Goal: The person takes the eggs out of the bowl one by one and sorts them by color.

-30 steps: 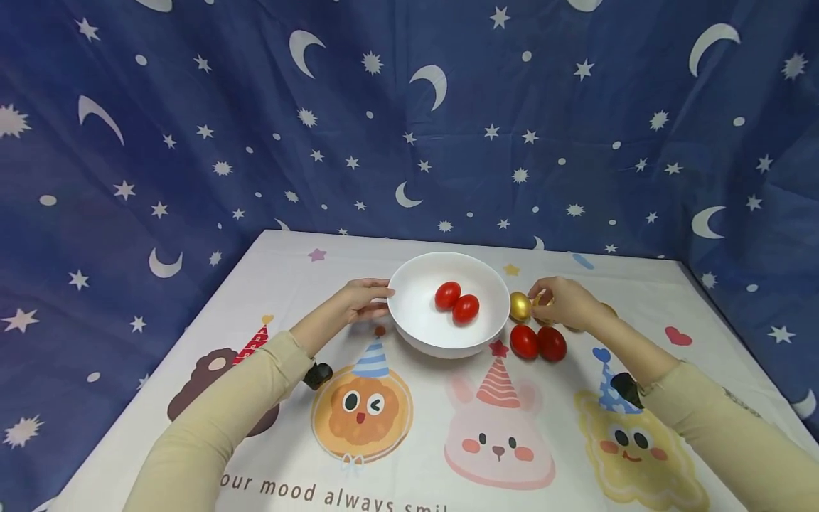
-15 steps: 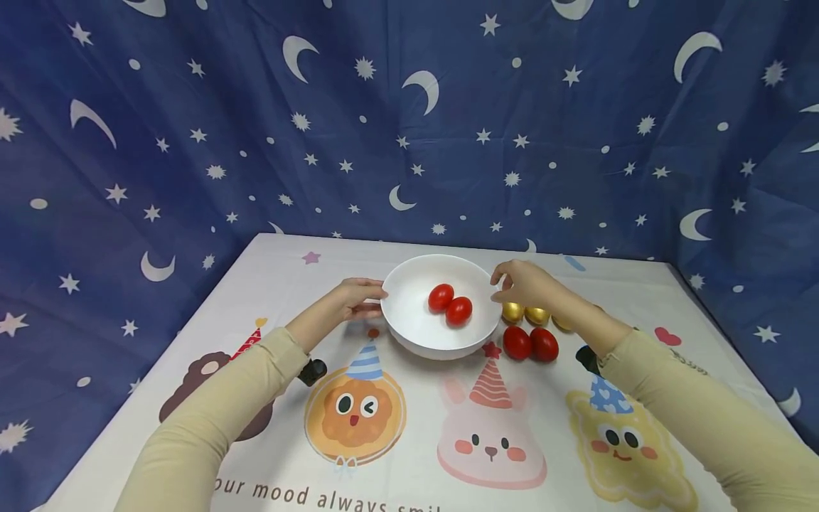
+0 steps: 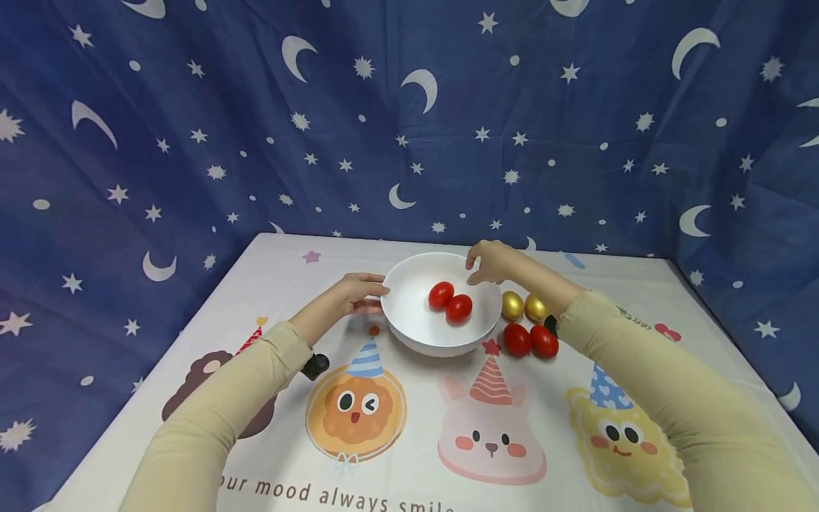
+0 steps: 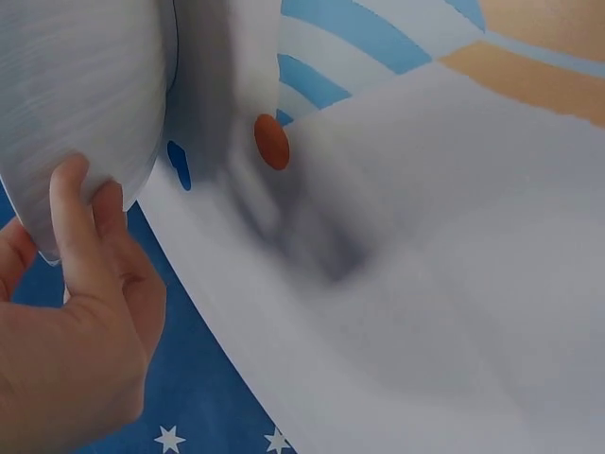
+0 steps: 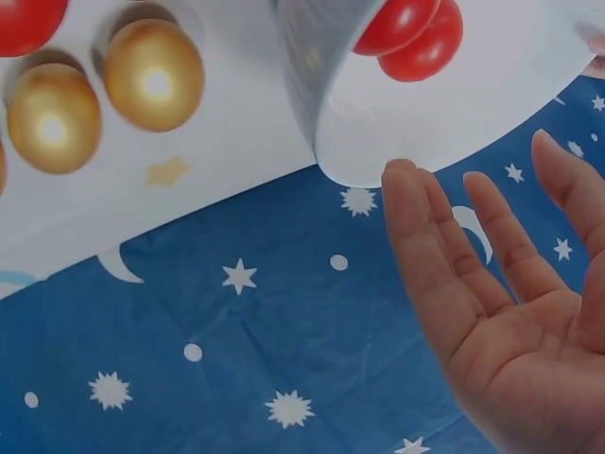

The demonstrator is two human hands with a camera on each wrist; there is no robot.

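Observation:
A white bowl (image 3: 408,313) stands mid-table with two red eggs (image 3: 458,309) lying inside it. My left hand (image 3: 360,293) holds the bowl by its left rim, thumb on the inner side and fingers along the outer wall, as the left wrist view (image 4: 71,312) also shows the hand. Over the bowl's far right rim hovers my right hand (image 3: 495,263), fingers slightly bent and nothing in them; its bare palm and spread fingers face the camera in the right wrist view. Gold eggs (image 3: 512,306) rest just right of the bowl, partly behind my right forearm.
Two more red eggs (image 3: 517,340) lie in front of the gold ones. A white tablecloth (image 3: 409,412) printed with cartoon faces covers the table. Behind it hangs a blue curtain (image 3: 358,156) with moons and stars.
My right hand has moved left, from beside the gold eggs to over the bowl's far right rim. The left hand stays on the bowl; the head view has shifted slightly.

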